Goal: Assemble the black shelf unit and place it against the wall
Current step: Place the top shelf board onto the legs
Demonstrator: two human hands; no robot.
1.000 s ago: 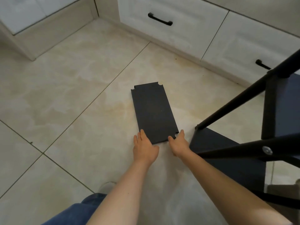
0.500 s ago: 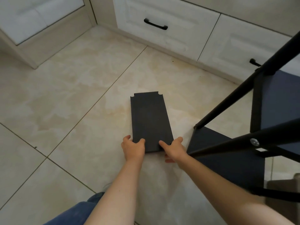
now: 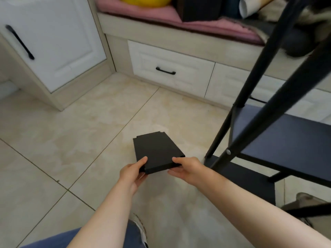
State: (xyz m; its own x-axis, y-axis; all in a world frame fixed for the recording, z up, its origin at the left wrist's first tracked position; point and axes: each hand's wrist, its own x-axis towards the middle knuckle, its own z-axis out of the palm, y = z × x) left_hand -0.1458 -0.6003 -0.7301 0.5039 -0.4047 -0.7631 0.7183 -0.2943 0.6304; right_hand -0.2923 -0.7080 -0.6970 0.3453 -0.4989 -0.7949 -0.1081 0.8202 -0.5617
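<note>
Gripping the near end of the black shelf board (image 3: pixel 155 151) with both hands: left hand (image 3: pixel 131 173) at the near left corner, thumb on top and fingers curled under the edge; right hand (image 3: pixel 186 170) at the near right corner, thumb also on top, fingers under. Near end lifted off the tiled floor (image 3: pixel 71 140), far end lower and pointing away; not possible to tell if touching the tile. Small notches at the two far corners. Placed about the middle of the head view.

On the right, near the right hand but not touching: partly built black shelf unit (image 3: pixel 279 138), with long black poles (image 3: pixel 250 97) slanting up to the far right and dark panels between them. One screw head (image 3: pixel 228 151) visible on the nearer pole.

At the far side, low bench with white drawers (image 3: pixel 170 70) and black handles, pink cushion (image 3: pixel 161 13) on top, something yellow (image 3: pixel 143 0) at the top edge. Far left, white cabinet door (image 3: pixel 53 42) with a long black handle. At the near edge, blue trouser leg (image 3: pixel 53 242) and light shoe (image 3: pixel 141 228) between the forearms.
</note>
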